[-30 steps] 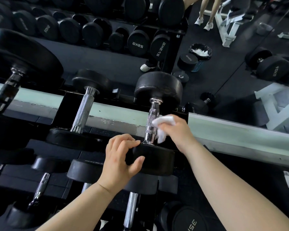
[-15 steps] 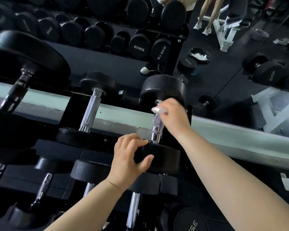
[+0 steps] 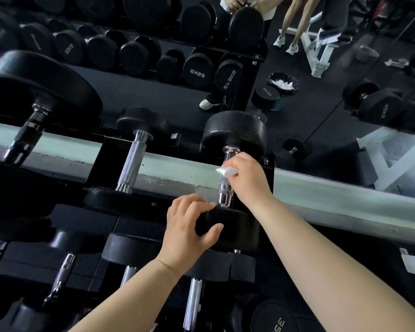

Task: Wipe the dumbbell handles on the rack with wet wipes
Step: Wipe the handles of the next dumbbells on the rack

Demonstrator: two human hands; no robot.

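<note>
A small dumbbell lies on the top tier of the black rack [image 3: 98,164], its chrome handle [image 3: 223,192] running between two black heads. My right hand [image 3: 248,180] is wrapped round the middle of that handle with a white wet wipe [image 3: 227,170] pinched against the metal. My left hand [image 3: 189,227] grips the near head [image 3: 235,230] of the same dumbbell, thumb on its front face and fingers over the top edge. The far head [image 3: 234,133] sits just beyond my right hand.
To the left on the same tier lie a second dumbbell with a knurled handle [image 3: 131,168] and a large one [image 3: 31,130]. More dumbbells fill the lower tiers [image 3: 194,300]. A mirror behind shows a bin [image 3: 282,89], benches and people's legs.
My right hand with the wipe slid up the handle from near the lower head, then came back down a little to the middle. My left hand stayed on the near head.
</note>
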